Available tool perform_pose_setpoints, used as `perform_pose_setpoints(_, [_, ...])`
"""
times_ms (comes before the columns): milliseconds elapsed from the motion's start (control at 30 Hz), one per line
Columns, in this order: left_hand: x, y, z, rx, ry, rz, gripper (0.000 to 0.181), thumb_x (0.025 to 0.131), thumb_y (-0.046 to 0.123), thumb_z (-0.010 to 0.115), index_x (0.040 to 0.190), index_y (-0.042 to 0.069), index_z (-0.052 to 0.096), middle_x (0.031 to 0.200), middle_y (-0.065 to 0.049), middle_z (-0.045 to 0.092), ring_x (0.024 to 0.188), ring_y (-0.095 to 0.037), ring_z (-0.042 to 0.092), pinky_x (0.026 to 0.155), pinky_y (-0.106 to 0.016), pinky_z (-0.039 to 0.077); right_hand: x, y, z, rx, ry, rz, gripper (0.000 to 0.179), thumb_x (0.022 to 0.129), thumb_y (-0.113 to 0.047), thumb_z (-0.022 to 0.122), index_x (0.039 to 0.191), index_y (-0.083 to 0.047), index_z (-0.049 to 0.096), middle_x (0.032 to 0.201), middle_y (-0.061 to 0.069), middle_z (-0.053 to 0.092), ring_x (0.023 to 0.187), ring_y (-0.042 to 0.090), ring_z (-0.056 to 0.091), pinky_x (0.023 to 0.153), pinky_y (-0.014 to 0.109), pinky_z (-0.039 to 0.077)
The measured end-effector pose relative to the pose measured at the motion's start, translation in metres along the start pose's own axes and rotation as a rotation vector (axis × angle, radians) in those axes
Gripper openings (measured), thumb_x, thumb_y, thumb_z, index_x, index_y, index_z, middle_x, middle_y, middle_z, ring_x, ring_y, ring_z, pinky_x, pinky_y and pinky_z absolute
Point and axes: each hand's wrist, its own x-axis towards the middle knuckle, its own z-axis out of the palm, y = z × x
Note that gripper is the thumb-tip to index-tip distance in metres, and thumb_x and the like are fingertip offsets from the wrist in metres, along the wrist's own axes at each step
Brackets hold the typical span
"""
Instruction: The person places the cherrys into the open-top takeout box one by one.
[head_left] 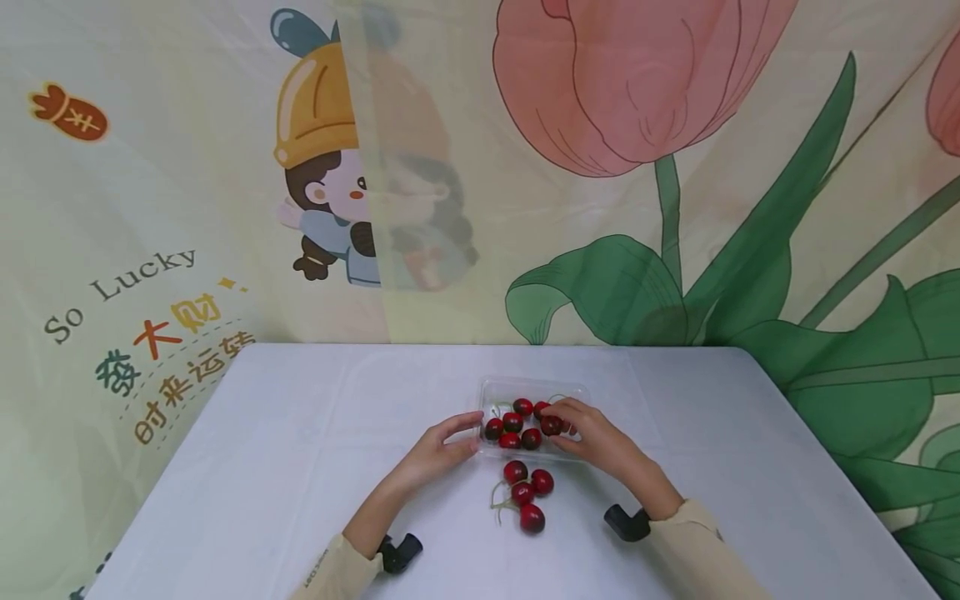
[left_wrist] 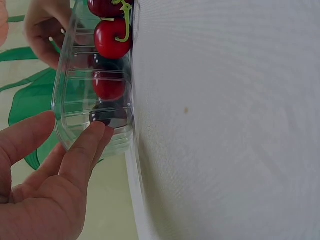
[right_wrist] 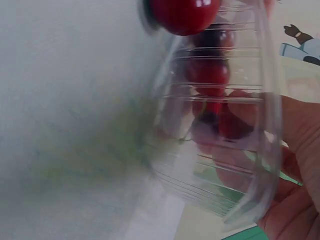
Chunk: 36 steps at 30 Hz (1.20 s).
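Observation:
A clear plastic box (head_left: pixel 489 390) stands on the table with several dark red cherries (head_left: pixel 512 422) in it. My left hand (head_left: pixel 435 450) is at the box's left end, its extended fingers touching the outside of the wall (left_wrist: pixel 75 132) and the thumb apart from the rim. My right hand (head_left: pixel 606 440) reaches over the right end into the box. Its thumb and fingers pinch a cherry (head_left: pixel 551 426), seen through the clear wall in the right wrist view as a dark red cherry (right_wrist: pixel 235 125). Part of that hand is blurred by the plastic.
Several loose cherries with green stems, one a large cherry (head_left: pixel 532 518), lie in front of the box. A white cloth covers the table (head_left: pixel 300 467). Behind it hangs a printed curtain (head_left: pixel 442 317). Each wrist carries a black camera mount (head_left: pixel 627 523).

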Motion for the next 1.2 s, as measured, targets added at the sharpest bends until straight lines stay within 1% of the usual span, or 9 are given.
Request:
perform_pose_setpoints(100, [0.000,0.001,0.000,-0.003,-0.002,-0.001,0.049,0.097,0.006,0.058,0.142,-0.005,0.044,0.144,-0.027,0.044,0.129,-0.042,0.048,0.102,-0.044,0.046,0.002,0.000,0.004,-0.049,-0.011,0.010,0.038,0.081,0.002,0.076,0.117,0.003,0.065,0.108,0.014,0.064,0.092,0.023,0.063,0.076,0.028,0.058])
perform_pose_setpoints(267, [-0.001,0.002,0.000,-0.009,-0.001,-0.012,0.048,0.097,0.006,0.057,0.143,-0.004,0.043,0.145,-0.027,0.043,0.130,-0.042,0.048,0.103,-0.044,0.046,0.005,0.000,0.006,-0.078,-0.024,0.002,0.036,0.079,0.001,0.078,0.113,0.003,0.067,0.106,0.014,0.064,0.089,0.021,0.063,0.074,0.025,0.058])
perform_pose_setpoints(433, [-0.002,0.003,0.000,-0.013,0.000,-0.013,0.049,0.097,0.007,0.057,0.143,-0.004,0.043,0.146,-0.027,0.043,0.130,-0.042,0.047,0.103,-0.044,0.045,0.010,0.001,0.006,-0.094,-0.078,0.021,0.031,0.079,0.002,0.078,0.108,0.003,0.068,0.106,0.014,0.063,0.091,0.023,0.064,0.075,0.026,0.058])
perform_pose_setpoints(533, [-0.002,0.003,0.000,-0.013,0.006,-0.014,0.049,0.097,0.007,0.057,0.143,-0.004,0.043,0.146,-0.026,0.043,0.130,-0.041,0.047,0.103,-0.044,0.045,0.012,0.002,0.007,-0.103,-0.103,0.016,0.029,0.078,0.002,0.078,0.106,0.003,0.069,0.102,0.012,0.064,0.087,0.020,0.063,0.073,0.024,0.057])
perform_pose_setpoints(633, [-0.002,0.003,0.000,-0.012,0.007,-0.017,0.049,0.098,0.007,0.057,0.143,-0.004,0.043,0.146,-0.026,0.043,0.130,-0.041,0.047,0.103,-0.044,0.045,0.012,0.004,0.007,-0.118,-0.110,0.003,0.027,0.077,0.001,0.079,0.103,0.002,0.070,0.096,0.010,0.063,0.079,0.016,0.059,0.068,0.020,0.055])
perform_pose_setpoints(800, [-0.002,0.003,0.001,-0.013,0.001,-0.015,0.049,0.098,0.009,0.057,0.144,-0.003,0.042,0.146,-0.026,0.043,0.130,-0.041,0.048,0.102,-0.044,0.046,0.012,0.005,0.007,-0.111,-0.121,0.009,0.025,0.077,0.000,0.080,0.100,0.002,0.071,0.091,0.008,0.063,0.073,0.013,0.056,0.063,0.017,0.052])
perform_pose_setpoints(1067, [-0.001,0.002,0.001,-0.001,0.002,-0.015,0.049,0.098,0.010,0.057,0.144,-0.003,0.043,0.146,-0.026,0.043,0.130,-0.041,0.048,0.102,-0.044,0.046,0.013,0.005,0.006,-0.100,-0.132,0.024,0.025,0.077,-0.001,0.080,0.100,0.001,0.071,0.091,0.008,0.063,0.074,0.015,0.057,0.063,0.017,0.052])
perform_pose_setpoints(1200, [-0.001,0.002,0.001,0.005,0.003,-0.012,0.049,0.098,0.010,0.057,0.143,-0.003,0.043,0.146,-0.026,0.044,0.130,-0.040,0.048,0.102,-0.044,0.046,0.012,0.006,0.005,-0.079,-0.123,0.009,0.023,0.079,-0.004,0.079,0.100,0.002,0.071,0.092,0.009,0.063,0.075,0.016,0.057,0.063,0.017,0.051])
